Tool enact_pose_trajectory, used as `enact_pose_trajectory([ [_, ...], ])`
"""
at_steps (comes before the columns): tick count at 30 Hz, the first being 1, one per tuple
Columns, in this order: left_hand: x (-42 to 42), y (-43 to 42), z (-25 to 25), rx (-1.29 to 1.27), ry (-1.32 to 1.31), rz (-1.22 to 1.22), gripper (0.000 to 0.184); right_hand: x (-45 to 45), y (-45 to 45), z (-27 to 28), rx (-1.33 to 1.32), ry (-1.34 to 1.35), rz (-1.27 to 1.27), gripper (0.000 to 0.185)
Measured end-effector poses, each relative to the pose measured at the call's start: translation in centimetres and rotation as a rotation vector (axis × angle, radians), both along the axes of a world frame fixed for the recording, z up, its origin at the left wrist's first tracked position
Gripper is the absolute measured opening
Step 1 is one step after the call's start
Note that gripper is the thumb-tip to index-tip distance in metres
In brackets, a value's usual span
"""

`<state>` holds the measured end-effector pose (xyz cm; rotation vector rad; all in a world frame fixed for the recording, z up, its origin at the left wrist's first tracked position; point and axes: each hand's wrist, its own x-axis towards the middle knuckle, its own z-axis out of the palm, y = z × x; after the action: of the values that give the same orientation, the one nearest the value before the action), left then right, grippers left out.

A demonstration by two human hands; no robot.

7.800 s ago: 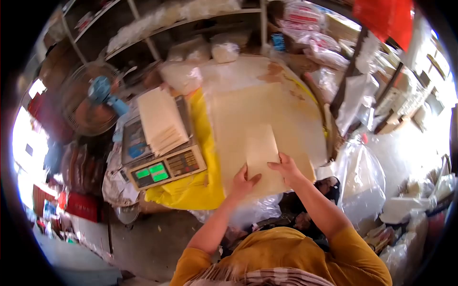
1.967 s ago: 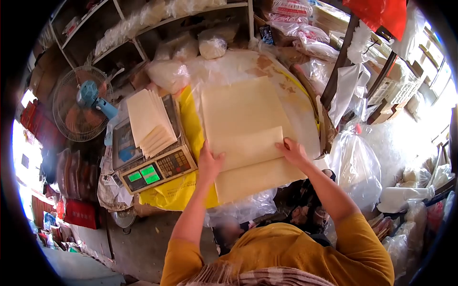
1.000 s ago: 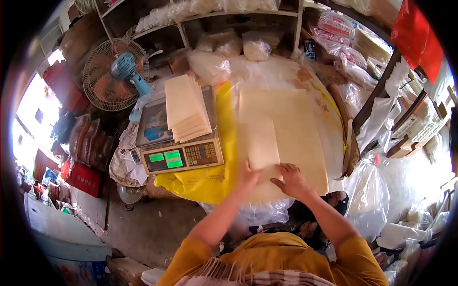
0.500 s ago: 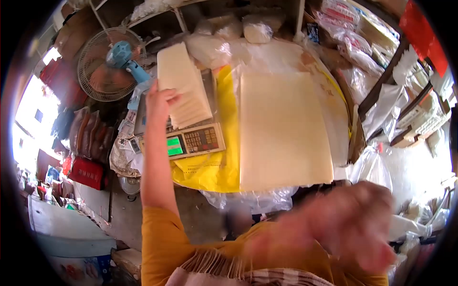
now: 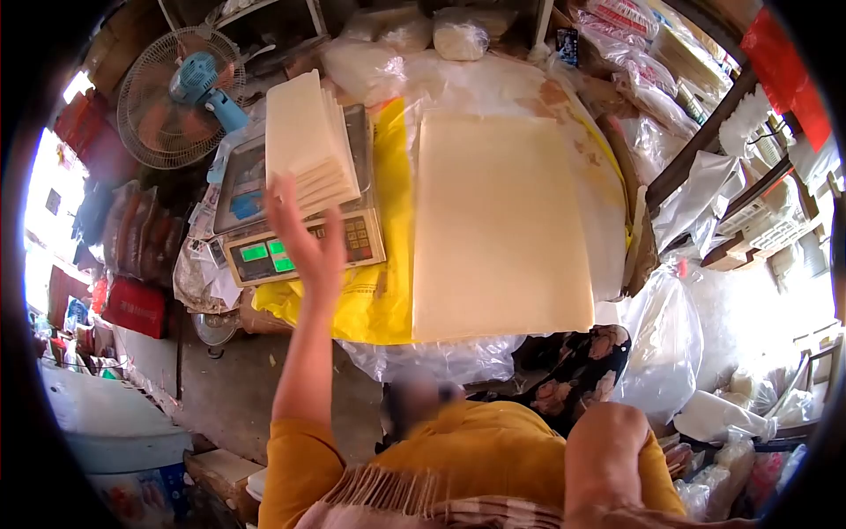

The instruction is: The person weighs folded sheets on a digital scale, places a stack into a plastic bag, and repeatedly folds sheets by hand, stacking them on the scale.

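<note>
My left hand (image 5: 307,242) is raised over the front of a digital scale (image 5: 357,236), fingers apart and holding nothing. Just beyond the fingertips, a stack of pale, folded sheets (image 5: 308,132) lies on the scale's metal tray (image 5: 242,167). Whether the fingertips touch the nearest sheets I cannot tell. Green digits glow on the scale's display (image 5: 280,256), partly covered by the hand. A large pile of flat cream sheets (image 5: 502,229) rests on the table to the right. My right arm (image 5: 608,450) is bent close to my body, and its hand is out of the picture.
Under the scale and sheets lies a yellow plastic bag (image 5: 388,304). A blue fan (image 5: 189,88) stands at the back left. Plastic-wrapped packs (image 5: 463,40) sit behind the table. Clear bags (image 5: 665,339) hang on the right, near a shelf rack.
My left hand has come off the folded sheets and back toward me, its fingers spreading. My right hand, blurred before, has dropped out of view. The camera view has shifted slightly.
</note>
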<state>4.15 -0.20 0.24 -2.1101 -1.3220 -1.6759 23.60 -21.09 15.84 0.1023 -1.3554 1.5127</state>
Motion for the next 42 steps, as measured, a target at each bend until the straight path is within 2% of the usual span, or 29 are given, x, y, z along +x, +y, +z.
enact_pose_trajectory([
  [2, 1.4, -3.2, -4.9, -0.241, -0.052, -0.179, 0.060, 0.2, -0.2, -0.5, 0.001, -0.023, -0.005, 0.030],
  [3, 2.6, -5.1, -6.4, -0.365, -0.194, -0.304, 0.059, 0.2, -0.3, -0.8, -0.003, -0.050, -0.019, 0.029],
  [4, 2.6, -6.1, -8.5, -0.385, -0.057, -0.318, 0.061, 0.5, -0.5, -1.5, -0.011, -0.091, -0.048, 0.028],
  [6, 2.9, -8.8, -11.9, -0.658, -0.274, -0.507, 0.063, 1.1, -0.9, -2.9, -0.037, -0.205, -0.125, 0.025],
  [8, 3.1, -9.7, -13.1, -0.714, -0.305, -0.561, 0.066, 1.9, -1.6, -4.9, -0.058, -0.408, -0.280, 0.022],
  [12, 2.5, -12.6, -15.4, -0.811, -0.382, -0.690, 0.069, 3.4, 0.7, -11.5, 0.016, -1.020, -0.767, 0.018],
  [15, 2.8, -12.5, -14.2, -0.807, -0.497, -0.807, 0.070, 4.5, 3.9, -18.9, 0.268, -1.093, -0.979, 0.018],
  [16, 2.8, -12.6, -13.6, -0.849, -0.532, -0.827, 0.072, 4.2, 4.3, -20.2, 0.274, -1.127, -0.944, 0.018],
  [17, 2.4, -12.4, -14.0, -0.841, -0.384, -0.798, 0.077, 3.9, 4.5, -21.2, 0.277, -1.158, -0.908, 0.017],
  [19, 1.4, -11.9, -15.2, -0.812, -0.091, -0.736, 0.087, 2.9, 4.9, -22.7, 0.442, -1.283, -0.918, 0.014],
  [22, 1.9, -12.1, -15.6, -0.838, -0.276, -0.728, 0.080, 1.7, 5.9, -24.5, 0.639, -1.489, -0.898, 0.008],
  [26, 2.1, -12.3, -14.6, -0.859, -0.232, -0.666, 0.080, -0.1, 6.7, -26.4, 0.843, -1.736, -0.918, 0.005],
  [29, 2.1, -12.5, -14.9, -0.840, -0.250, -0.657, 0.077, 0.2, 7.4, -26.5, 0.814, -1.747, -0.880, 0.006],
  [31, 2.3, -12.5, -15.0, -0.770, -0.276, -0.646, 0.070, 3.0, 9.0, -24.3, -0.139, -1.395, -0.964, 0.005],
  [33, 2.0, -12.6, -13.9, -0.617, 0.042, -0.622, 0.059, 7.6, 10.4, -20.9, -0.658, -1.176, -1.065, 0.018],
  [34, 2.2, -12.4, -13.3, -0.536, 0.200, -0.611, 0.055, 8.3, 10.2, -21.1, -0.450, -1.158, -1.066, 0.026],
  [36, 3.5, -11.2, -12.3, -0.745, 0.251, -0.679, 0.041, 8.7, 8.2, -23.1, -0.048, -1.108, -1.053, 0.042],
  [37, 4.5, -10.5, -11.8, -0.842, 0.276, -0.708, 0.035, 7.7, 7.2, -24.5, 0.240, -1.250, -1.114, 0.052],
  [38, 5.8, -9.7, -12.0, -1.052, 0.466, -0.615, 0.041, 6.5, 6.0, -24.6, 0.444, -1.444, -1.176, 0.051],
  [39, 7.2, -9.3, -12.2, -0.890, 0.434, -0.544, 0.044, 6.0, 5.6, -24.5, 0.654, -1.637, -1.230, 0.050],
  [41, 9.3, -9.1, -13.4, -0.569, 0.362, -0.408, 0.051, 7.3, 7.0, -25.2, 0.317, -1.805, -1.038, 0.045],
  [42, 9.6, -9.1, -15.1, -0.533, 0.495, -0.330, 0.064, 8.3, 7.8, -25.7, 0.147, -1.868, -0.928, 0.044],
])
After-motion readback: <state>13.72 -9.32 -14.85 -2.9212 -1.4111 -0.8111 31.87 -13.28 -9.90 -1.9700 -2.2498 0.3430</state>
